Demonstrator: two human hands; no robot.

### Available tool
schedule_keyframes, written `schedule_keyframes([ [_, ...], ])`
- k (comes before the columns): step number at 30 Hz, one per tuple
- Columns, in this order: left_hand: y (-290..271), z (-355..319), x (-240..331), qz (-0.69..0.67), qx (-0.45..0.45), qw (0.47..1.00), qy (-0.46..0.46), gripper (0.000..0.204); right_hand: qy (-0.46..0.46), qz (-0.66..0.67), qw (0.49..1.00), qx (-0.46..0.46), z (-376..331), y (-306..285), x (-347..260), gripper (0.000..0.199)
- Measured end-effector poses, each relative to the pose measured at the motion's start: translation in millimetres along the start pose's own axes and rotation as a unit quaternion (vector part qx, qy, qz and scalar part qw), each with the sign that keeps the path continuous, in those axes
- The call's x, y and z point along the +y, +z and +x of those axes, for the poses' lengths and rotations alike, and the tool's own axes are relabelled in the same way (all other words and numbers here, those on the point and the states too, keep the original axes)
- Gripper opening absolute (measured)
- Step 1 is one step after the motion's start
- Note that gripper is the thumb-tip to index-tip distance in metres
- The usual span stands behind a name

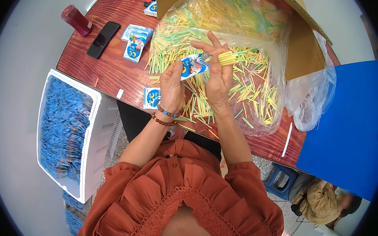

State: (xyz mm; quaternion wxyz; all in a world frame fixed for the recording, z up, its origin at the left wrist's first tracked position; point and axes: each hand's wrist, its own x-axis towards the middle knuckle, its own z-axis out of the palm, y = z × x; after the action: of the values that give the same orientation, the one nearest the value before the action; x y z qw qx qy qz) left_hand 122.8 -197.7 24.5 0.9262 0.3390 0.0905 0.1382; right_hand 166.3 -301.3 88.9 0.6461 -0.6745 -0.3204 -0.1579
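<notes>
My left hand point(172, 84), with two beaded bracelets at its wrist, pinches the left end of a small blue and white packet point(195, 66) with a cartoon figure. My right hand point(219, 81) grips a bundle of thin yellow sticks point(226, 58) between thumb and fingers, right at the packet's other end; some of its fingers stretch up behind. Whether the stick ends are inside the packet, I cannot tell. Below both hands, many loose yellow, green and orange sticks point(251, 89) spill over clear plastic. Another flat packet point(151, 98) lies beside my left wrist.
A cardboard box point(305, 56) and clear bag point(282, 72) lie over the wooden table point(78, 57). Left are a phone point(103, 39), red bottle point(77, 20), more packets point(136, 45), and a white foam box point(94, 125) full of blue packets. A person point(322, 202) sits lower right.
</notes>
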Motion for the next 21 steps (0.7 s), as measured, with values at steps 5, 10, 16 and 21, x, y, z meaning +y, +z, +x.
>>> schedule_keyframes([
  [5,3.1,-0.5,-2.4,0.008,0.021,1.0,-0.001,0.019,0.03,0.013,0.999,0.028,-3.2,1.8,7.0,0.026],
  [10,4.2,2.4,-5.0,-0.023,0.019,1.0,0.007,0.02,0.084,-0.054,0.995,-0.002,-7.3,-2.7,5.9,0.022],
  [16,0.7,3.9,-3.4,-0.054,0.021,0.998,-0.001,0.02,0.196,0.227,0.954,0.009,-19.7,2.3,5.6,0.03],
  [21,-2.0,4.3,0.3,-0.09,-0.004,0.996,-0.026,0.022,0.219,0.205,0.954,-0.01,-15.2,3.0,-0.9,0.042],
])
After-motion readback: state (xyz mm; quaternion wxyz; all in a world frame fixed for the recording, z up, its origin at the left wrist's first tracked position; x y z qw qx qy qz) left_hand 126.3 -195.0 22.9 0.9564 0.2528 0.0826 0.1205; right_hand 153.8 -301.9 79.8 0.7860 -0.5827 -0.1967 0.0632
